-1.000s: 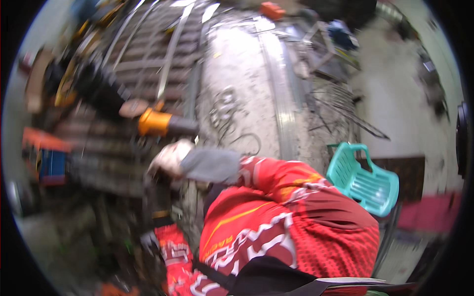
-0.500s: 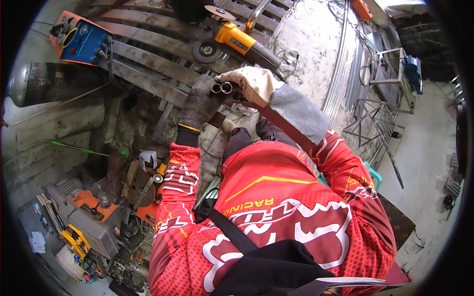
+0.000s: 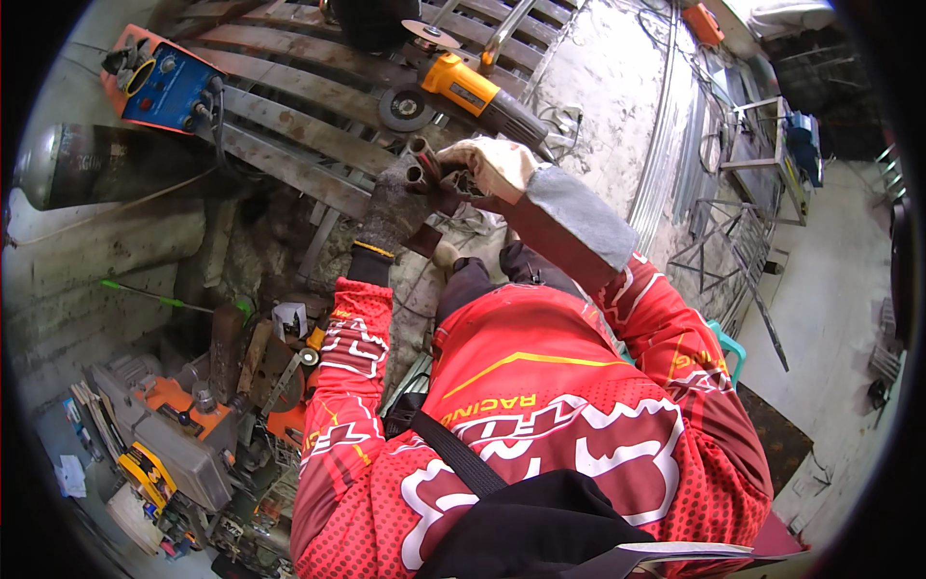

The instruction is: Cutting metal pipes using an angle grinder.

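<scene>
Both my hands grip a metal piece with two short round tubes (image 3: 422, 157) and a dark flat plate (image 3: 423, 239) below them. My left hand (image 3: 390, 205), in a dark grey knit glove, closes round its left side. From the right, my right hand (image 3: 492, 166) curls its fingers on the same piece; it wears a cream leather welding glove with a grey and maroon cuff. The tubes stand tilted, and the gloves partly hide how the parts join. Just beyond lies a yellow and black angle grinder (image 3: 470, 90) on a slatted metal table.
A blue and orange welding machine (image 3: 166, 79) stands at the far left, above a dark gas cylinder (image 3: 106, 166). Toolboxes and tools (image 3: 188, 434) crowd the lower left. To the right are long metal bars (image 3: 666, 125) and a metal frame (image 3: 719, 236) on the floor.
The metal piece has turned in my hands: the tubes' ends faced me before, and now their sides show. My right hand has shifted slightly down.
</scene>
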The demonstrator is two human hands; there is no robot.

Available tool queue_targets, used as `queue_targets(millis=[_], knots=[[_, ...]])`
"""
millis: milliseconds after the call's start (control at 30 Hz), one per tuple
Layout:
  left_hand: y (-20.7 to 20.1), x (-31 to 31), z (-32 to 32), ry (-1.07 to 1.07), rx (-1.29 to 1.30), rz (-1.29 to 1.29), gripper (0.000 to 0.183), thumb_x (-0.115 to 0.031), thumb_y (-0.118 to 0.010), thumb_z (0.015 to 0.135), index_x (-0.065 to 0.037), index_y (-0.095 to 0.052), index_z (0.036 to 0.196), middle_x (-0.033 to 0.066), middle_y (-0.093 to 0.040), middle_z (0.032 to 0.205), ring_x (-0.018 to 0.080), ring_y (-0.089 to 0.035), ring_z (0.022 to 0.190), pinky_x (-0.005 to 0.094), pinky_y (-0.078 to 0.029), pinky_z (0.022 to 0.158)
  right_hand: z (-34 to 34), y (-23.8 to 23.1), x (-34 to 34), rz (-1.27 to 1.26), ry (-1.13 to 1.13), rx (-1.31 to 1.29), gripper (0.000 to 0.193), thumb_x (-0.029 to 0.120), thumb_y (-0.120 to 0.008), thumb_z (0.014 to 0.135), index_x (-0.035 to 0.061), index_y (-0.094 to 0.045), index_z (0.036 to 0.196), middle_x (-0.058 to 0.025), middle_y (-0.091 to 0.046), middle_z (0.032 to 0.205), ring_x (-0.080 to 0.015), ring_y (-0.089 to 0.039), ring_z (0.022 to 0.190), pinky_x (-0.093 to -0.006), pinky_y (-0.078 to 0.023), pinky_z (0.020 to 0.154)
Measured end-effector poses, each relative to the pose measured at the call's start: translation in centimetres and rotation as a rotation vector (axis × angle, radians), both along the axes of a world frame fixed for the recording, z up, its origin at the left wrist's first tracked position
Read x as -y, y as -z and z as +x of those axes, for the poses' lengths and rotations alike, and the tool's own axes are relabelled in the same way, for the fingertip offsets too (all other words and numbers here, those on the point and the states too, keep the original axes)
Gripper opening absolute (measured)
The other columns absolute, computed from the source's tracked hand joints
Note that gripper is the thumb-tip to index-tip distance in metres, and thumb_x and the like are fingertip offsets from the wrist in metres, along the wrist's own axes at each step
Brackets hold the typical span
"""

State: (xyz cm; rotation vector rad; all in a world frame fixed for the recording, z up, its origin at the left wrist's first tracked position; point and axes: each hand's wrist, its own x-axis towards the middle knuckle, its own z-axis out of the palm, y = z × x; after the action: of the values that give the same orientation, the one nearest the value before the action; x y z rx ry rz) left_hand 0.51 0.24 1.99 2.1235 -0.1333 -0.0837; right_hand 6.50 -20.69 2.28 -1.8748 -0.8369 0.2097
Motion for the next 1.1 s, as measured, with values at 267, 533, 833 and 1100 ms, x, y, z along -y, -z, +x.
queue_targets(millis=[267,533,833,1100], knots=[[-3.0,-0.4,-1.6,-0.142,-0.495,-0.983,0.033,-0.021,-0.082,0.089,-0.004,-0.069,0.114,0.0037,-0.073,0.096,0.013,-0.071,0.081,0.0282,-0.059,0.07,0.0,-9.4,2.1,0.092,-0.107,-0.594,0.063,0.031,-0.081,0.088,0.0064,-0.059,0.142,-0.0137,-0.066,0.135,-0.024,-0.068,0.115,-0.0368,-0.059,0.096],[-5.3,1.9,-1.1,-0.077,-0.301,-1.049,0.034,-0.01,-0.078,0.092,0.002,-0.065,0.121,0.0081,-0.072,0.106,0.0169,-0.072,0.09,0.0322,-0.061,0.071,-4.6,-10.2,-0.2,0.416,0.076,-0.503,0.044,0.029,-0.053,0.109,0.0029,-0.058,0.144,-0.0142,-0.062,0.143,-0.0232,-0.059,0.131,-0.0351,-0.053,0.104],[-7.0,1.6,-1.5,-0.294,-0.334,-1.27,0.031,-0.032,-0.074,0.096,-0.007,-0.066,0.111,0.007,-0.07,0.093,0.0157,-0.068,0.069,0.029,-0.057,0.058,-3.9,-12.0,0.2,0.689,0.026,-0.927,0.036,0.01,-0.069,0.099,0.0005,-0.065,0.133,-0.0116,-0.069,0.132,-0.0166,-0.069,0.114,-0.0301,-0.059,0.094],[-10.2,3.8,-1.3,-0.443,-0.254,-1.27,0.027,-0.035,-0.065,0.099,-0.009,-0.064,0.109,0.0047,-0.065,0.096,0.0193,-0.067,0.087,0.0361,-0.059,0.08,-5.8,-11.6,1.1,0.52,-0.038,-0.365,0.069,0.009,-0.072,0.096,0.0073,-0.04,0.157,-0.0115,-0.049,0.155,-0.022,-0.054,0.137,-0.0363,-0.047,0.112]])
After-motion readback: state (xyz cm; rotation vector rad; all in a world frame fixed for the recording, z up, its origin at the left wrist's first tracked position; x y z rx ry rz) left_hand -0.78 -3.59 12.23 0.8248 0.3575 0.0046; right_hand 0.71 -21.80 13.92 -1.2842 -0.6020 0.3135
